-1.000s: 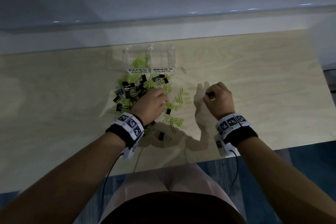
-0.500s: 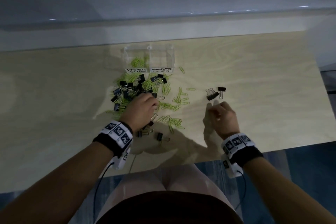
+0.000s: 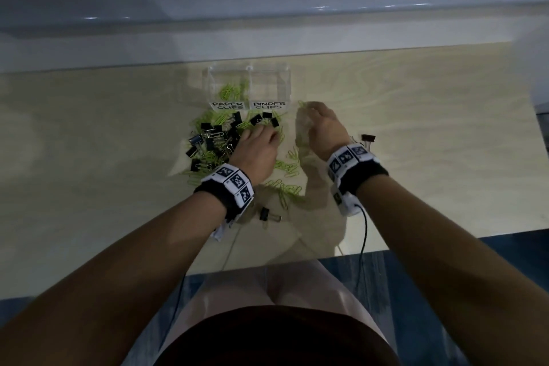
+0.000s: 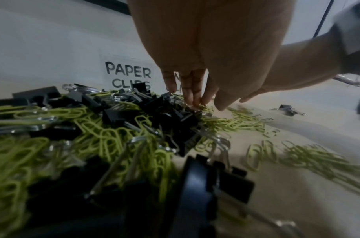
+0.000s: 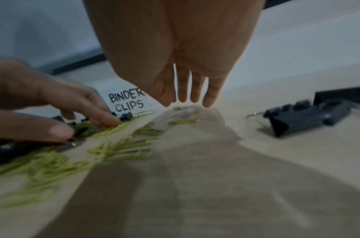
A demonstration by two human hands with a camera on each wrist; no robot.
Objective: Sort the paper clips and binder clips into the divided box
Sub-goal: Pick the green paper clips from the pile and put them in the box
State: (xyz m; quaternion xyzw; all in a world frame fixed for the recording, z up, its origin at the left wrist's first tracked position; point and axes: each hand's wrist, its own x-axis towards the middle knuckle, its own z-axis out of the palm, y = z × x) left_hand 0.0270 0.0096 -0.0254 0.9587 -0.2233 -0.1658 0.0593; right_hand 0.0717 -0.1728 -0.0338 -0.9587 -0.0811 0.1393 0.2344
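A clear divided box point(image 3: 289, 80) labelled PAPER CLIPS and BINDER CLIPS stands at the back; green paper clips lie in its left compartment. In front is a mixed pile of black binder clips point(image 3: 208, 142) and green paper clips point(image 3: 289, 171). My left hand point(image 3: 263, 131) reaches into the pile, and its straight fingers point(image 4: 195, 98) touch a binder clip point(image 4: 187, 116). My right hand point(image 3: 309, 108) hovers right of the box front with straight fingers point(image 5: 195, 95) just above a lone paper clip point(image 5: 178, 108). It holds nothing.
Two binder clips point(image 3: 367, 138) lie apart on the wooden table point(image 3: 445, 142), behind my right wrist. One more binder clip point(image 3: 265, 214) sits near the front edge. A wall ledge runs behind the box. Cables hang from both wristbands.
My right hand has left binder clips on the table at the right and moved forward-left toward the box. My left hand has slid forward over the pile.
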